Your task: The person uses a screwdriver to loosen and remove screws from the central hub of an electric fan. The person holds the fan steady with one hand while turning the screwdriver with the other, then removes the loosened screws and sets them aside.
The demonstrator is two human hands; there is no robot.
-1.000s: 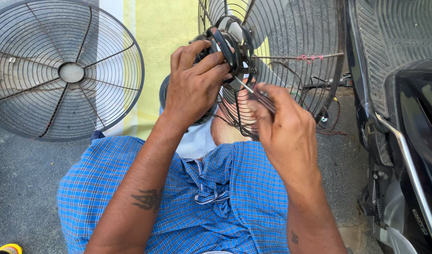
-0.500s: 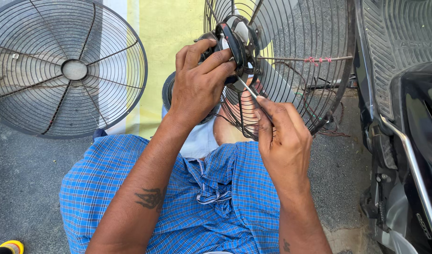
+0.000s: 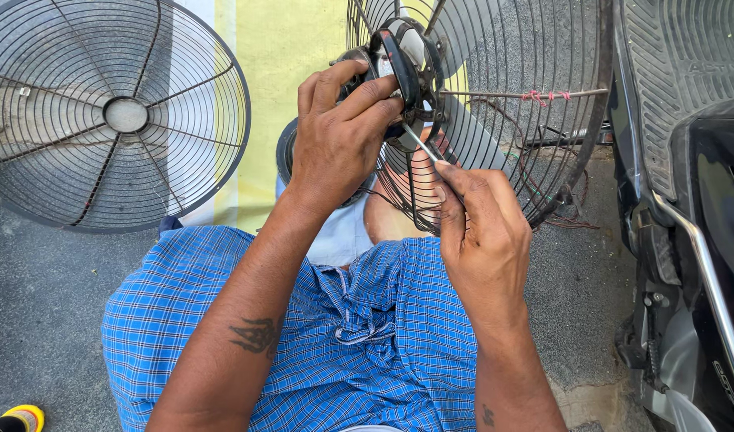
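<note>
Steel-grey fan motor [image 3: 395, 68] at upper centre of the frame, clasped by left hand [image 3: 339, 140], fingers closed around its housing. Right hand [image 3: 483, 228] at centre right, pinched shut on thin screwdriver [image 3: 421, 146], tip set against the motor's underside. Rear wire guard [image 3: 535, 104] and pale blade [image 3: 475, 136] still mounted; front grille [image 3: 111, 112] already off, lying flat at upper left. Judged partway through: guard opened, motor fastening in hand, blade and rear cage yet to come off. Rough dark asphalt [image 3: 39, 320] underneath, yellow painted stripe [image 3: 291, 48] at top centre, black scooter [image 3: 695, 224] along right edge. Outdoors, daylight.
</note>
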